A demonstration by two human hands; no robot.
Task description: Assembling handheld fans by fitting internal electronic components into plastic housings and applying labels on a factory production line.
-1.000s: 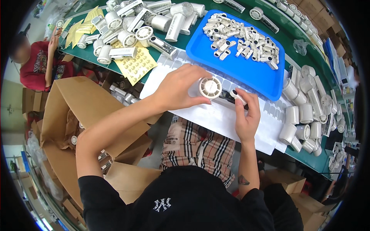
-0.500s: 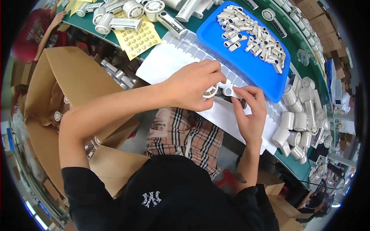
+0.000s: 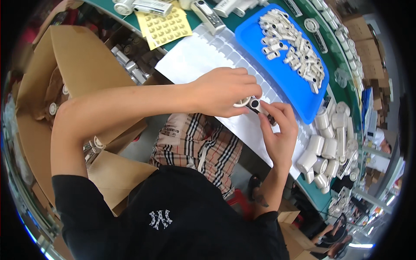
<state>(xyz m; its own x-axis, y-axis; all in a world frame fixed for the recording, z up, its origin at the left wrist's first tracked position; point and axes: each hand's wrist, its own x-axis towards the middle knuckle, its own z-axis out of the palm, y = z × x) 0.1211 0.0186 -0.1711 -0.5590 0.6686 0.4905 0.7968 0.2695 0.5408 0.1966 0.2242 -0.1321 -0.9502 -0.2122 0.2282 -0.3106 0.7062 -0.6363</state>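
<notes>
Above the front edge of the table, my left hand (image 3: 227, 93) is closed around the round white slotted head of a small handheld fan (image 3: 242, 103). The fan's dark handle points right, toward my right hand (image 3: 279, 128). Between that hand's thumb and fingertips is a small white clip-like part (image 3: 255, 105) with a dark round spot, held against the handle. My fingers hide much of the fan, so how the part sits on it cannot be made out. Many similar small parts (image 3: 299, 47) lie heaped in a blue tray (image 3: 277, 78) beyond my hands.
White paper and a clear pocketed sheet (image 3: 225, 47) cover the table before me. Yellow sticker sheets (image 3: 167, 28) lie at the far left. White fans (image 3: 325, 147) are piled at right, more (image 3: 212, 17) at the back. An open cardboard box (image 3: 91, 60) stands left.
The view has shifted a little. My hands have come closer together, and the small part now shows a dark round spot where a pale one showed before.
</notes>
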